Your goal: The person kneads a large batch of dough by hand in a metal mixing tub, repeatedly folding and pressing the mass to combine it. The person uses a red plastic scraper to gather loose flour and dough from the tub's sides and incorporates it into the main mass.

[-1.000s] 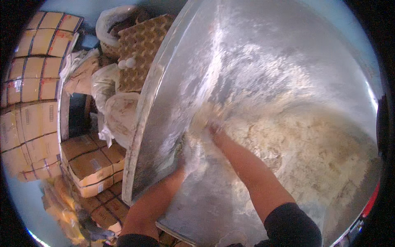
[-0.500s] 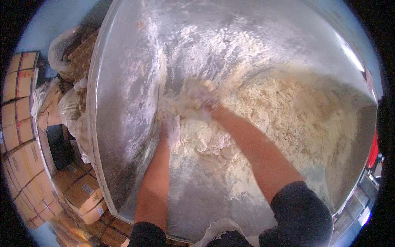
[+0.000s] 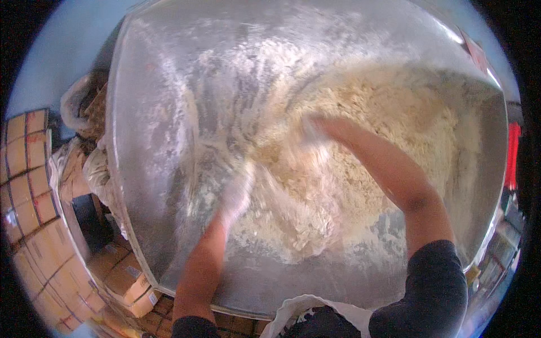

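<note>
One large metal trough fills most of the view, and its far and left walls are smeared with whitish residue. My judgement is that material could stay stuck on these walls and remain uneven with the rest, because the film looks thin and clinging. Beside the trough, on the left, stand stacked cardboard boxes, outside its rim.

Next in size is the pale, crumbly mixture, which lies on the trough's floor, mostly in the middle and toward the right. It looks loose, so a strong sweep could throw crumbs outward or leave dry parts at the far right, where no hand reaches now. The dark right sleeve ends above the elbow; it could pick up flour if the arm leaned lower.

Smallest are the two hands. The left hand is at the left edge of the mixture, whitened with powder, and the main mass lies to its right. The right hand is farther from the body, at the upper left part of the mixture; most of the mass lies below and to the right of this grip, partly under the forearm. Both hands are blurred, therefore I cannot tell whether either grip is clenched, released, or closed around some of the mixture.
</note>
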The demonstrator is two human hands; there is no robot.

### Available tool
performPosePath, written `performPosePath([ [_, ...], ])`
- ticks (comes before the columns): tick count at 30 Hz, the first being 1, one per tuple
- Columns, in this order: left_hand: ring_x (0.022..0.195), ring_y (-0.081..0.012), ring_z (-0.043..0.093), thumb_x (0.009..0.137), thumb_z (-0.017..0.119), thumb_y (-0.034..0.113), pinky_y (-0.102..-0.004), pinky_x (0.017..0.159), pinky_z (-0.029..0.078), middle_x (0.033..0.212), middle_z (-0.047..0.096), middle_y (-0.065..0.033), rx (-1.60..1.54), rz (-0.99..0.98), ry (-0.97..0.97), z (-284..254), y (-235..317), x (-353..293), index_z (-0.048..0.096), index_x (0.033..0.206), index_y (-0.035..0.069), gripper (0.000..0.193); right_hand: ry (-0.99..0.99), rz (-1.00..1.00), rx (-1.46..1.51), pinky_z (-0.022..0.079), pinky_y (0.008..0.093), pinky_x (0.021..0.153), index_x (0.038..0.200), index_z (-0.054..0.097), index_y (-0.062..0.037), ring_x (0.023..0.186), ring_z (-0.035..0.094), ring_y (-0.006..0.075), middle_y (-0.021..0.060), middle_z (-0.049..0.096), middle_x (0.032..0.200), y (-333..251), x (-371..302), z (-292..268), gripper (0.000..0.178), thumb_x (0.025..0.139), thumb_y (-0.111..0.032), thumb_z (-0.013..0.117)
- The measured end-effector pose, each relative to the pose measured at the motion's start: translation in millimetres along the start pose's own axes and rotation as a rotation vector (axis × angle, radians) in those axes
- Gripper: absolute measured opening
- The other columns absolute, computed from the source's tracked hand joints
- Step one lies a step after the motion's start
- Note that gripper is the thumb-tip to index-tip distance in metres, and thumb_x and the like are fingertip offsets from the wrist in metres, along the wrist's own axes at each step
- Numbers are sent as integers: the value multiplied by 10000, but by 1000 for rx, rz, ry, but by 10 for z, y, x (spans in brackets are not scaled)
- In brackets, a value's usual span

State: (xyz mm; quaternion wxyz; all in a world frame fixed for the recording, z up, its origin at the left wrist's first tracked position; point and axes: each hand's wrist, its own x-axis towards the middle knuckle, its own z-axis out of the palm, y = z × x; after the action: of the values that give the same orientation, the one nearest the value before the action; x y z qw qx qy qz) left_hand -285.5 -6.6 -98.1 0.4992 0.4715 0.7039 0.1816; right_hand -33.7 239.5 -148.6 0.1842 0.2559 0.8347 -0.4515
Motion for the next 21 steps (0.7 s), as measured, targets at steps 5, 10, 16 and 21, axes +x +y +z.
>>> performPosePath([
  [5,1112,-323,545,988,383,157,-409,970,409,1186,580,-215,93,2,367,266,-891,695,539,1251,22,334,404,253,-16,249,419,1135,1368,451,-93,1317,376,292,149,413,1435,186,457,287,574,907,-420,550],
  [10,1142,-338,508,925,445,130,-424,971,410,1186,567,-197,-32,-43,124,906,-910,-33,500,1287,29,380,331,-34,89,261,420,1128,1350,475,-100,1314,380,283,144,423,1427,-340,299,1369,574,894,-438,564],
  [16,1225,-282,466,969,396,422,-433,1010,400,1324,515,-118,-1202,-881,-42,1166,220,-1116,457,1348,86,510,7,-279,456,276,420,1119,1328,503,-108,1310,384,272,138,434,1418,-343,-791,1287,576,879,-460,581],
  [21,1155,-310,534,961,351,539,-488,983,431,1282,550,-114,-1151,-735,-98,2190,1261,-875,441,1353,93,600,-123,-334,881,288,421,1112,1309,527,-115,1307,388,263,132,444,1411,285,-2180,616,577,865,-478,596],
])
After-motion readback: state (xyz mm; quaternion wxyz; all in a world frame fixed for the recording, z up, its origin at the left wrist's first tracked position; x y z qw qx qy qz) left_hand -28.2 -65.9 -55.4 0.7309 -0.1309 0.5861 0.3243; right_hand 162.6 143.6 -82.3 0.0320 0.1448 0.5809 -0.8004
